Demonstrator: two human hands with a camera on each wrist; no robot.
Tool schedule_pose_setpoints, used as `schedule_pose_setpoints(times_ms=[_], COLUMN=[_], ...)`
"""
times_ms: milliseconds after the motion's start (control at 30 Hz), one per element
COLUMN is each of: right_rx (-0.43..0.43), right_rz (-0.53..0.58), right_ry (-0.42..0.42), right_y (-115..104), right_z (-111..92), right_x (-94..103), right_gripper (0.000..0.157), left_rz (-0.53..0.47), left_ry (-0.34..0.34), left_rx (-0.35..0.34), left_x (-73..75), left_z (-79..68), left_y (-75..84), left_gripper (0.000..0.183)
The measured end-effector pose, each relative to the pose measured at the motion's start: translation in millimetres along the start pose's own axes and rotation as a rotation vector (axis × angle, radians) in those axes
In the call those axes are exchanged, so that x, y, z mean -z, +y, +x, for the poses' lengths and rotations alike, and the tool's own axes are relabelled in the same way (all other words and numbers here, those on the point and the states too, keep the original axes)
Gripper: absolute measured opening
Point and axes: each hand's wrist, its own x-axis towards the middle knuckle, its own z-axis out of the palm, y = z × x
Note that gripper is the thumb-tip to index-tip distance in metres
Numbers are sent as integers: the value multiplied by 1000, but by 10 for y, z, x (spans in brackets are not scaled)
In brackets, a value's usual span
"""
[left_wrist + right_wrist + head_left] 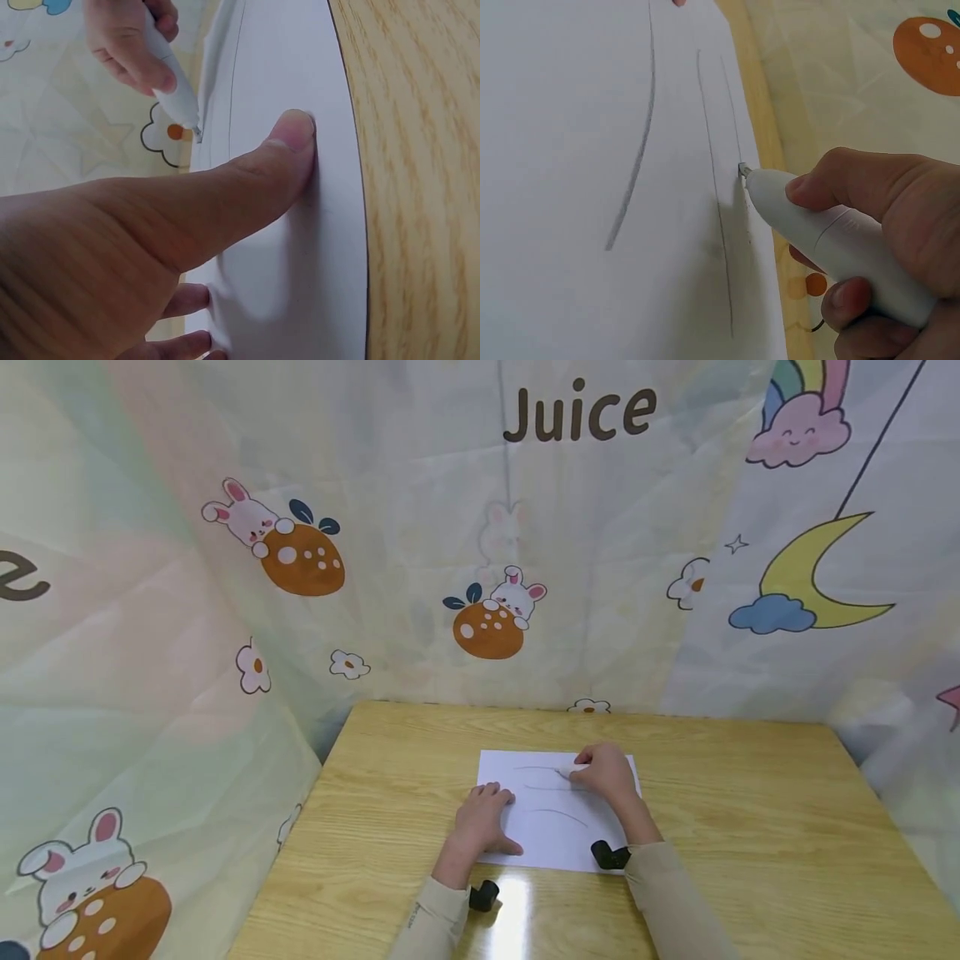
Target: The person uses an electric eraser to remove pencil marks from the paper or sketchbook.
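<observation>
A white sheet of paper (pixel 555 839) lies on the table, marked with three grey pencil lines, one of them a thick curved line (pixel 641 142). My right hand (pixel 606 772) grips a white electric eraser (pixel 802 217), thumb along its barrel. Its small metal-collared tip meets the line nearest the paper's far edge; past the tip, only faint smudges and specks show. On the paper's left side rests my left hand (pixel 482 818), fingers spread and thumb (pixel 289 142) stretched out over the white surface.
Light wood table (pixel 405 777) surrounds the paper. Behind and beside it hangs a printed cloth (pixel 405 527) with rabbits, oranges and a moon. Black wrist-worn pieces (pixel 483 896) stick out by both sleeves.
</observation>
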Motion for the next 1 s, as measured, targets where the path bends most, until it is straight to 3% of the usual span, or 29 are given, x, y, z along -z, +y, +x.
schedule_pose_setpoints(times_ms=[233, 1000], right_rx=[-37, -20], right_rz=[9, 12], right_ry=[2, 34], right_y=[36, 32], right_z=[-52, -51], right_x=[23, -33], right_gripper=[21, 21], left_rz=[7, -14], left_ry=[-9, -9], left_rx=[-7, 1], left_x=[6, 5], left_z=[-12, -56], left_y=[32, 15], left_gripper=[84, 82])
